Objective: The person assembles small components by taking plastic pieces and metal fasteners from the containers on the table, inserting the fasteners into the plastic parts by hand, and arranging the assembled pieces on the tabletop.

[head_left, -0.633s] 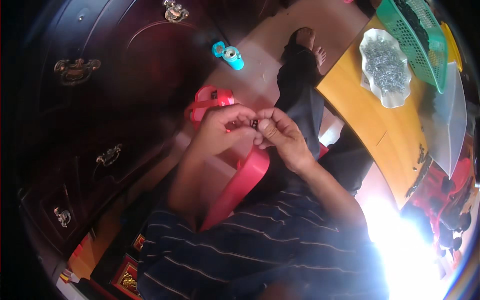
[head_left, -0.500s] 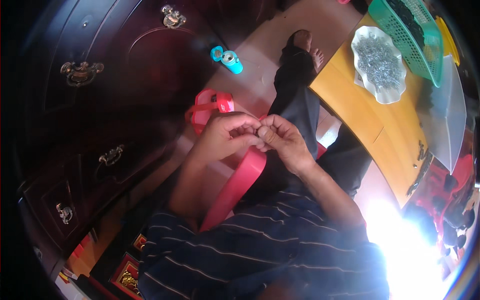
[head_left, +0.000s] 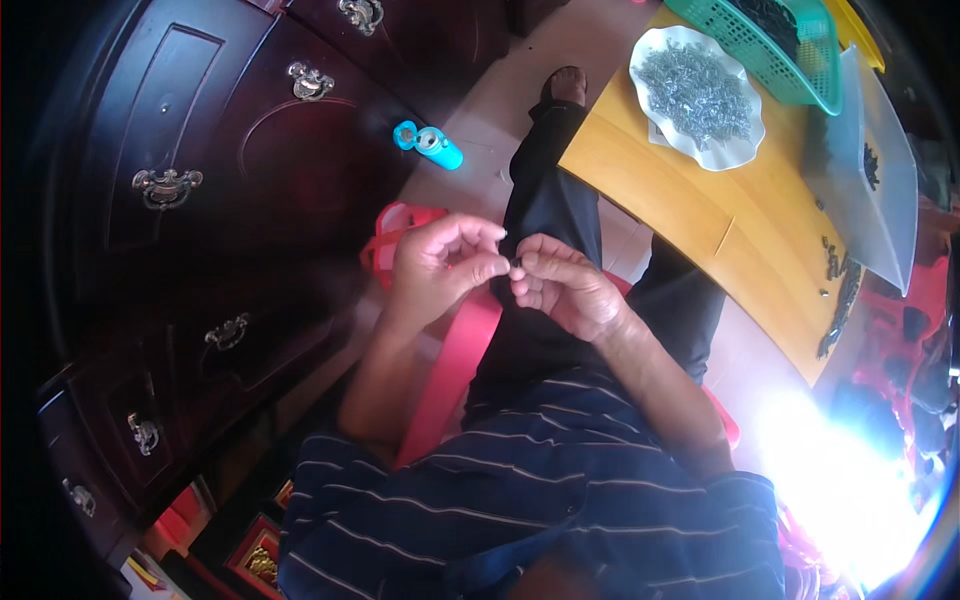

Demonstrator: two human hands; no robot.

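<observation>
Over my lap my two hands meet at the fingertips. My right hand (head_left: 572,284) pinches a small dark piece (head_left: 517,262) between thumb and forefinger; its exact kind is too small to make out. My left hand (head_left: 447,262) is beside it, forefinger lifted away from the thumb, and the thumb tip reaches close to the piece. Nothing shows between the left fingers. To the right, a white wavy-rimmed dish (head_left: 747,138) of small shiny metal pieces (head_left: 697,92) stands on a wooden table (head_left: 690,215).
A green basket (head_left: 822,70) with dark pieces and a translucent bin (head_left: 890,215) stand at the table's far right. Small dark parts (head_left: 835,265) lie along its right edge. Left are dark cabinets (head_left: 300,150), a turquoise flask (head_left: 440,150) and a red container (head_left: 385,245).
My left forefinger has lifted off the thumb, and the left hand has opened slightly away from the right. The whole view has shifted, with the table sitting further left and higher.
</observation>
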